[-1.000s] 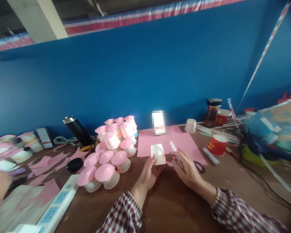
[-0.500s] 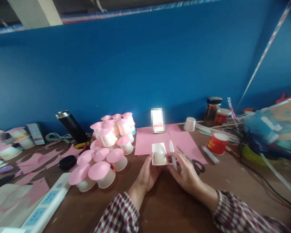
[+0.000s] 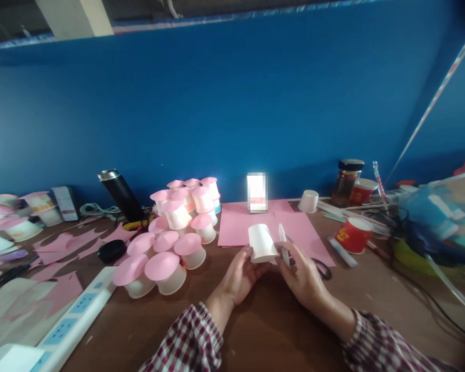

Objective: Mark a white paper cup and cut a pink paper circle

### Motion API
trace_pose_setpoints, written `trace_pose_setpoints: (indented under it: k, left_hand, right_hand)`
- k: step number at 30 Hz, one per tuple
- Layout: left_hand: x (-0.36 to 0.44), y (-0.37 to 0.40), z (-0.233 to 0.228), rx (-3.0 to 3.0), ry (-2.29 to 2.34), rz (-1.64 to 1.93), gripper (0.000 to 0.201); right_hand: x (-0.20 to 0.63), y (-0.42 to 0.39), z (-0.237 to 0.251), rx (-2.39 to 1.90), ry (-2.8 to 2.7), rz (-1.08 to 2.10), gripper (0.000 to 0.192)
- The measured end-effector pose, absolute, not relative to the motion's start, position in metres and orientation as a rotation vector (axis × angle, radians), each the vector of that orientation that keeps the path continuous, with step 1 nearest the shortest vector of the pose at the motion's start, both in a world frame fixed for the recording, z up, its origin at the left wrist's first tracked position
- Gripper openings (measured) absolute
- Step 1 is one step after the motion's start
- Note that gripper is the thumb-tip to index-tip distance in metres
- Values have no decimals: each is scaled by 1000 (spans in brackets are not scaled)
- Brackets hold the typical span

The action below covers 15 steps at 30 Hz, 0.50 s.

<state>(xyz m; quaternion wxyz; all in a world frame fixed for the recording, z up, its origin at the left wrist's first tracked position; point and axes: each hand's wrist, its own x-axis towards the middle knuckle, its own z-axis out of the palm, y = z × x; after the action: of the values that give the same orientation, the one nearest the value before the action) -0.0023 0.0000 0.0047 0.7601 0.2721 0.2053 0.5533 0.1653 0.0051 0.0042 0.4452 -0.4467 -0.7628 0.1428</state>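
A white paper cup (image 3: 262, 242) is held upside down, tilted, above the near edge of pink paper sheets (image 3: 240, 227). The left hand (image 3: 240, 274) grips its rim; the right hand (image 3: 303, 268) now grasps a white stick-like tool (image 3: 282, 242) pressed beside the cup, closer than a second ago. Pink-topped cups (image 3: 170, 243) cluster left; scissors (image 3: 322, 268) lie right.
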Motion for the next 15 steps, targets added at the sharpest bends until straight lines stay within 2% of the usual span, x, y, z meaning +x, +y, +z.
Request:
trace_pose_setpoints:
  k: [10, 15]
  left_hand:
    - [-2, -5, 12, 601, 467, 1191, 32]
    - [-4, -4, 12, 623, 494, 1189, 39]
  right_hand:
    - [165, 2, 11, -1063, -1947, 365, 28]
    - [171, -7, 21, -899, -1941, 427, 50]
